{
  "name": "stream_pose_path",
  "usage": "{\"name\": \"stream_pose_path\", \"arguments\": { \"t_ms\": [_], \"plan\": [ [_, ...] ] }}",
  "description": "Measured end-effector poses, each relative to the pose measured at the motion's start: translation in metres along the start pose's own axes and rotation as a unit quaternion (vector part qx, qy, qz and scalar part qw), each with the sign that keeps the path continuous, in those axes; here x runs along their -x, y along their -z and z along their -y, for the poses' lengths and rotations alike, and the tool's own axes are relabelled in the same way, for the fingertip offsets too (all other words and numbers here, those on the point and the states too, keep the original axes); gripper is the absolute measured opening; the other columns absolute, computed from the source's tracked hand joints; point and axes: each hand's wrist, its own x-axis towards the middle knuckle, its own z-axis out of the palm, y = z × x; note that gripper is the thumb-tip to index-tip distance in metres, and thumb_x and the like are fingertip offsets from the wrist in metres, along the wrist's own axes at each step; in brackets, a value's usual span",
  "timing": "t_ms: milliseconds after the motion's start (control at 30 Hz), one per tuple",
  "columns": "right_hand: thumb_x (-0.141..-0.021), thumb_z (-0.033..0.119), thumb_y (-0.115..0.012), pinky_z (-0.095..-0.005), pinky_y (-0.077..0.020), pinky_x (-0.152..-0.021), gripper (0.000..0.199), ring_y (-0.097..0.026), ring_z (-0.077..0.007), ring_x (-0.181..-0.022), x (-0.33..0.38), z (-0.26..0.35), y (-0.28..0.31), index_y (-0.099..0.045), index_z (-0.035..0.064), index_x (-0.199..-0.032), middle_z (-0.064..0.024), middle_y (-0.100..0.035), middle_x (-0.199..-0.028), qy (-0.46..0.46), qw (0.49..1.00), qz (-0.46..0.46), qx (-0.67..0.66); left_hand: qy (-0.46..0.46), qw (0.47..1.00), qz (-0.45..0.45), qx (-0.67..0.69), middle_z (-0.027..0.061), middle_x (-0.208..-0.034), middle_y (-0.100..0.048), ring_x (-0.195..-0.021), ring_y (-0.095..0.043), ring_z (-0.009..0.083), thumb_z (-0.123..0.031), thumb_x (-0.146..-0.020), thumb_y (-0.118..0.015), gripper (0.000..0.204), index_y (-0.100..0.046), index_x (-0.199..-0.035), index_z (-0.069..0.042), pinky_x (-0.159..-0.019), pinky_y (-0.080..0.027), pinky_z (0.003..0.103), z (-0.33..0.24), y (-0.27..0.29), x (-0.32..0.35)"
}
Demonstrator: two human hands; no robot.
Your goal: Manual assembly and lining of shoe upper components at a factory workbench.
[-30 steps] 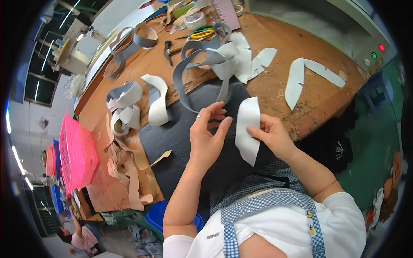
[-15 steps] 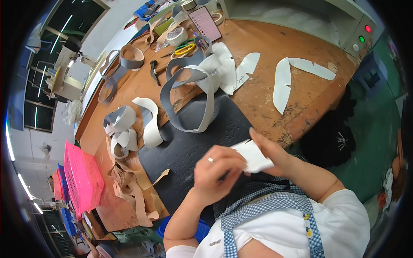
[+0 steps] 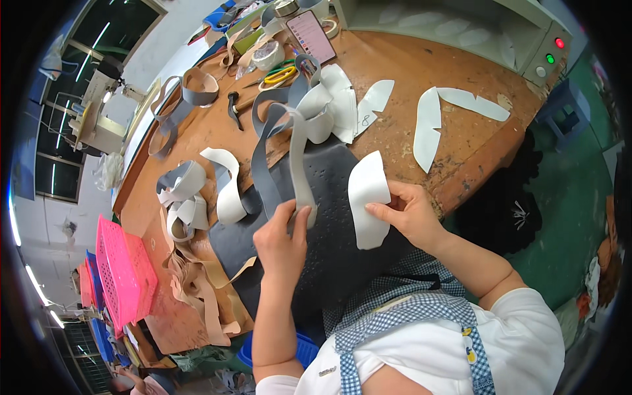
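My right hand (image 3: 413,216) pinches a curved white leather-like piece (image 3: 367,197) by its edge, thumb on top, over the black perforated mat (image 3: 329,247). To its left, my left hand (image 3: 282,238) has thumb and fingers closed on the near part of a long grey strip (image 3: 300,155). That strip loops back toward a pile of overlapping white pieces (image 3: 337,99) beyond the mat. White curled pieces (image 3: 227,191) lie at the mat's left edge. Two pointed white pieces with notches, one of them a notched piece (image 3: 428,128), rest on the wooden table (image 3: 388,52) at the right.
A dark-handled tool (image 3: 234,110) and yellow-handled scissors (image 3: 282,76) lie farther back, near a phone (image 3: 311,36). A grey-green box with lit buttons (image 3: 540,46) stands at the back right. Tan strips (image 3: 197,283) and a pink basket (image 3: 125,276) are at the left.
The white piece has opened out from a folded shape between both hands and moved up in my right hand. My left hand has let go of it, moved left and gripped the grey strip.
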Motion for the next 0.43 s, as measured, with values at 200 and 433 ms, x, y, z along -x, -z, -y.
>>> {"name": "stream_pose_path", "arguments": {
  "t_ms": [200, 433],
  "plan": [
    [-0.090, 0.003, -0.070, -0.0283, -0.0551, -0.084, 0.031, -0.067, -0.0116, -0.093, -0.005, 0.001, -0.012, -0.064, -0.0023, -0.120, -0.0062, -0.071, -0.104, -0.006, 0.999, 0.039, -0.013, 0.237, 0.946, 0.037, 0.219, 0.0018, -0.076, -0.066, -0.068, -0.055, 0.0049, -0.015, -0.099, -0.062, 0.020, -0.068, -0.106, 0.004, -0.062, -0.045, 0.023, -0.005, -0.003, 0.033],
    [-0.091, 0.000, -0.069, -0.0296, -0.0558, -0.085, 0.039, -0.067, -0.0132, -0.096, -0.006, 0.002, -0.033, -0.059, -0.0011, -0.128, -0.0076, -0.069, -0.112, 0.006, 0.997, 0.081, 0.007, 0.294, 0.887, 0.009, 0.357, 0.0013, -0.091, -0.068, -0.083, -0.059, 0.0058, -0.014, -0.102, -0.058, 0.022, -0.066, -0.114, 0.004, -0.076, -0.046, 0.021, -0.010, 0.003, 0.041]
  ]
}}
